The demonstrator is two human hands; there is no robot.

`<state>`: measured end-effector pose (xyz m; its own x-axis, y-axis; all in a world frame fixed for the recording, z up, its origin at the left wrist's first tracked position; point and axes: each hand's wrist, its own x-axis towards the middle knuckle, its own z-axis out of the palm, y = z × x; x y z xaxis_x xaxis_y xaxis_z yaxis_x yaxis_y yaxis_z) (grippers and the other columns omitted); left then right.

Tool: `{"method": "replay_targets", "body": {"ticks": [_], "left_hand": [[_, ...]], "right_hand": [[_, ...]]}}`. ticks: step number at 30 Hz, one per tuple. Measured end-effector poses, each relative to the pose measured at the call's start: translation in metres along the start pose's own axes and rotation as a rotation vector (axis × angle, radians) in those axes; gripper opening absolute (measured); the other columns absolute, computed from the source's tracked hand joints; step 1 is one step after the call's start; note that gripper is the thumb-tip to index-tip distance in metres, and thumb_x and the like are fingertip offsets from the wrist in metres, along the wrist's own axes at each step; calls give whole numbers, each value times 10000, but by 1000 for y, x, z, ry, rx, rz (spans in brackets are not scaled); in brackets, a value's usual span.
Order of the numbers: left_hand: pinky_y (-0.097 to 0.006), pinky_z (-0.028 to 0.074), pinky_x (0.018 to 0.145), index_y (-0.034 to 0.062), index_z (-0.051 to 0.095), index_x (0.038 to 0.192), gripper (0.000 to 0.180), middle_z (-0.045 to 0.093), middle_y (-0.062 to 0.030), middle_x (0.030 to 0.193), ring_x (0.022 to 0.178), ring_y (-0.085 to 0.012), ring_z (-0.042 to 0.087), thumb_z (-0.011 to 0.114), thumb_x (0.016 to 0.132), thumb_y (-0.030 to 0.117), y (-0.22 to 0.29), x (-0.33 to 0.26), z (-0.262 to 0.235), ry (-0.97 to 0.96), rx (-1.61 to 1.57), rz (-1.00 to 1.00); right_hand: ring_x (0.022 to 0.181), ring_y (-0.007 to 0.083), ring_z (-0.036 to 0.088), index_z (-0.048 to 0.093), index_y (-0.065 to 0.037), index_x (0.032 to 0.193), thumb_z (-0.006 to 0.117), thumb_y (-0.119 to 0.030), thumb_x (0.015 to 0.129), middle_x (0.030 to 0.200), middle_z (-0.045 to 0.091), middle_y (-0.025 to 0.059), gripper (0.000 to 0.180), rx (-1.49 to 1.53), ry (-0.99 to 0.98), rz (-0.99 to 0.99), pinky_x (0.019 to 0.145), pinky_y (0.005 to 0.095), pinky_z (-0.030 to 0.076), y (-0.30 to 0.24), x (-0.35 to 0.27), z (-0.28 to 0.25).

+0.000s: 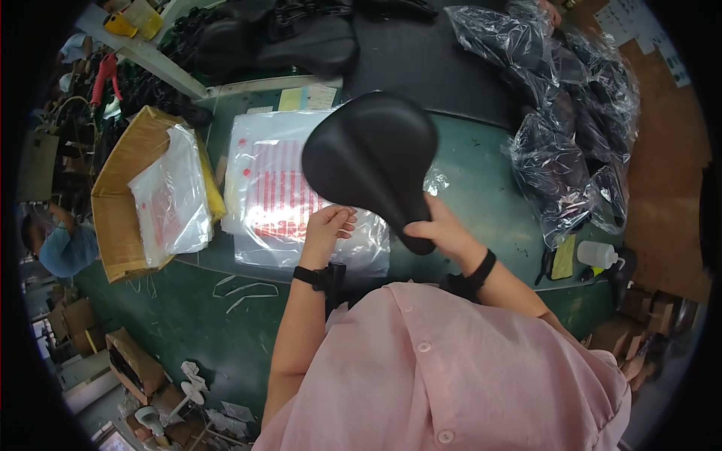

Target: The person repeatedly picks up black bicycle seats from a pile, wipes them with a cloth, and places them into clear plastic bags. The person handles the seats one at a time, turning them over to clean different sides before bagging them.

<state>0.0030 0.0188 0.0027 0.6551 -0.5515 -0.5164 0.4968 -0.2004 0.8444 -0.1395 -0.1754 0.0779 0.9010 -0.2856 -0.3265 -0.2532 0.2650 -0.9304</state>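
A black bicycle saddle [372,146] is held up over the green table, its wide end far and its narrow nose towards me. My right hand [445,229] grips the nose, thumb on top. Just left of the saddle, my left hand [329,228] has its fingers curled in a pinch above a stack of clear plastic bags [263,180] with red print. Whether anything thin is between those fingers cannot be made out. The saddle covers the stack's right part.
At left, an open cardboard box [113,225] holds more plastic bags [171,203]. Several unwrapped saddles [312,49] lie at the back. Plastic-wrapped saddles [564,143] are heaped at right, near a white squeeze bottle [596,254]. A black mat [421,60] covers the far table.
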Motion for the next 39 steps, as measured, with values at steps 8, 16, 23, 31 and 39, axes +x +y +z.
{"method": "replay_targets", "body": {"ticks": [8,16,23,31,39], "left_hand": [[-232,451,546,34,603,921,120,582,1,713,606,-89,545,593,931,153,-26,-2,-55,311,-228,117],[-198,336,618,63,564,931,82,493,36,788,667,-46,410,525,963,127,75,-36,-43,254,-119,518],[-384,505,747,22,632,952,114,665,-155,925,851,-313,643,566,862,45,88,-89,30,-285,844,849],[-379,509,661,40,604,968,101,648,-126,828,757,-332,636,579,872,51,68,-111,23,-432,805,683],[-358,465,633,43,532,975,70,587,-114,757,679,-302,599,556,916,72,111,-78,131,-831,292,589]], "right_hand": [[763,421,641,488,98,1091,729,-214,639,779,638,268,599,-843,-8,50,680,447,508,39,16,26],[738,404,642,457,90,1075,756,-203,639,761,629,241,605,-1205,-209,-56,651,448,519,5,16,35],[680,378,649,457,124,1089,745,-201,656,776,626,274,614,-1253,-316,-134,627,429,527,-20,26,41],[838,239,681,504,76,1172,639,-230,829,972,670,181,479,473,-301,425,694,343,578,13,12,-9],[829,174,632,542,28,1212,642,-309,870,983,643,126,490,-28,249,132,726,314,522,-16,29,6]]}}
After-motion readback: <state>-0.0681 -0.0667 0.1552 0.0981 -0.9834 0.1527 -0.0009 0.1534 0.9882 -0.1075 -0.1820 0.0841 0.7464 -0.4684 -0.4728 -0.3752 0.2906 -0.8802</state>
